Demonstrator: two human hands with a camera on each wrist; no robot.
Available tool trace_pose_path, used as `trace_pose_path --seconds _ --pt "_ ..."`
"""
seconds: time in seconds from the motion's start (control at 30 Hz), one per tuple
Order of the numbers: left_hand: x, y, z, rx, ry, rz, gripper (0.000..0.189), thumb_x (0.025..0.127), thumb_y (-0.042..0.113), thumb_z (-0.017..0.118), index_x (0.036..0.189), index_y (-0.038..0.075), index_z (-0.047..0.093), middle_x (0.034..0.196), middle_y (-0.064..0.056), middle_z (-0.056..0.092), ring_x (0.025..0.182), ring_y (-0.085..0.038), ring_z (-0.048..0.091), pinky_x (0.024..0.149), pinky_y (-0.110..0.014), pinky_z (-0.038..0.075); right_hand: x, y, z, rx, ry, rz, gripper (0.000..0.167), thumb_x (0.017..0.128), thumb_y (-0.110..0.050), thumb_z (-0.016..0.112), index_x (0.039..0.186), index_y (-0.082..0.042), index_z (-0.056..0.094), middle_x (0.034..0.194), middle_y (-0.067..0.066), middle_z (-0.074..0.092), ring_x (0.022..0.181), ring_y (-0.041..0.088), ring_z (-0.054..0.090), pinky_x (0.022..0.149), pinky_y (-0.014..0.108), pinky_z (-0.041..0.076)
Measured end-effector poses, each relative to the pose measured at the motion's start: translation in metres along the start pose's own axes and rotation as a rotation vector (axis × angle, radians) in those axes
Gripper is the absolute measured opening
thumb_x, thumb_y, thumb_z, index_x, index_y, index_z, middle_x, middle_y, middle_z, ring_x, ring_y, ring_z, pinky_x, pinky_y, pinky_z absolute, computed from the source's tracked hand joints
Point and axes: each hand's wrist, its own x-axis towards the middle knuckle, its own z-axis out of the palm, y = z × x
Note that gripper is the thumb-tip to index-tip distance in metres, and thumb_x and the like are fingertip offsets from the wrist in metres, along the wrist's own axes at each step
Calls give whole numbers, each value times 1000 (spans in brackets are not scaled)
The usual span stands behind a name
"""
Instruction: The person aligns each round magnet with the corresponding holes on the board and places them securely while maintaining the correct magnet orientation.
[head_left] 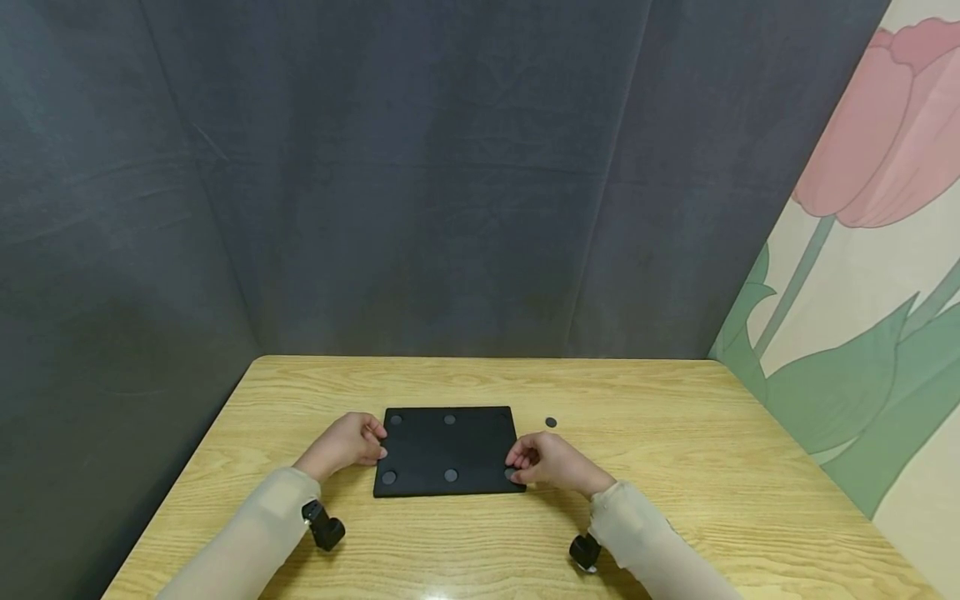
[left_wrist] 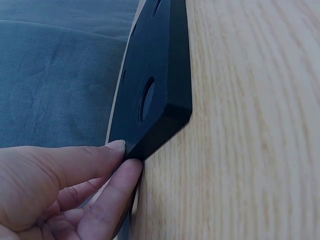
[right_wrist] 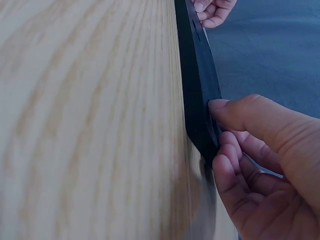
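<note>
A flat black rectangular board (head_left: pixel 450 447) with several round dark spots lies on the wooden table. At its left edge, my left hand (head_left: pixel 357 440) pinches the board, thumb on the upper face and a finger against the side, as the left wrist view shows. My right hand (head_left: pixel 553 463) grips the opposite edge near the front right corner, its thumb over the round spot (head_left: pixel 511 474) there. Other fingers of that hand (right_wrist: pixel 267 165) curl against the board's side. Seen close in the left wrist view, one spot is a round recess (left_wrist: pixel 146 99).
A small dark disc (head_left: pixel 551 422) lies on the table (head_left: pixel 645 408) just right of the board. Dark grey cloth (head_left: pixel 450 208) hangs behind and to the left. A wall with a painted tulip (head_left: pixel 885 125) stands on the right.
</note>
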Motion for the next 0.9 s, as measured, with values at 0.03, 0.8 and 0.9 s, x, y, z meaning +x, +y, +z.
trace_pose_path --seconds 0.03,0.8,0.9 --pt "0 0 0 1 0 -1 23 81 -10 69 101 -6 58 81 -12 54 70 -19 60 68 -33 58 0 0 0 2 -2 2 13 83 -7 75 94 -7 68 85 1 61 74 14 55 63 21 49" --pt "0 1 0 6 -7 2 22 82 -10 68 101 -5 59 82 -12 55 70 -19 62 68 -33 58 -2 -14 -18 28 141 -30 16 92 -1 59 106 4 64 87 7 65 82 18 63 70 24 52" --pt "0 0 0 3 -5 0 21 81 -10 68 100 -5 59 81 -12 54 69 -19 61 68 -33 58 -1 -14 -27 -14 204 -44 19 93 -6 61 109 3 64 89 7 66 81 18 61 71 26 52"
